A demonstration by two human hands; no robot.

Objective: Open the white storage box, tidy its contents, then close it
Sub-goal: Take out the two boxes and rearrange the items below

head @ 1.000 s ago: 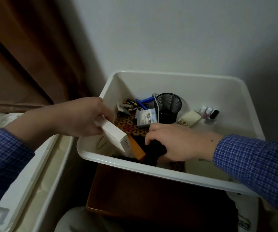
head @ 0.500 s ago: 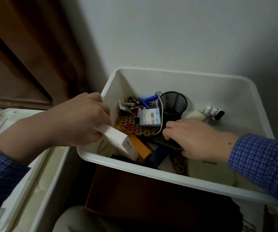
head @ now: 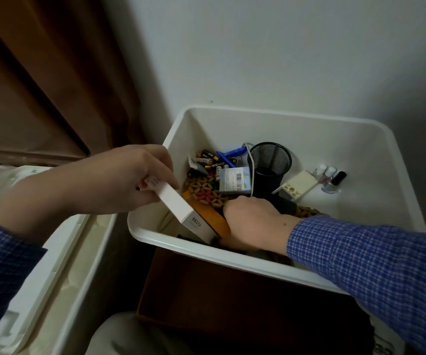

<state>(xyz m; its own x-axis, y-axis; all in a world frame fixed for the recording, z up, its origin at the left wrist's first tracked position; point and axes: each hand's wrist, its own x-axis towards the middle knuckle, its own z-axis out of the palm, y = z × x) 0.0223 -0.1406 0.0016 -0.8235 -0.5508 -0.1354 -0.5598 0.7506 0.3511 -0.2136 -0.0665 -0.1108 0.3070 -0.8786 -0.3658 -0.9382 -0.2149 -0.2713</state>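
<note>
Storage box (head: 278,116): smooth white plastic, rounded rect.

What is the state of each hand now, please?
Left hand: grips a slim white carton, tilted into the storage box.
Right hand: deep among the contents, fingers hidden; its grip cannot be told.

Single head-worn view looks steeply down, close over the open storage box (head: 278,119) against the wall.

White storage box (head: 309,129), lidless, cluttered w/ oddments
</note>
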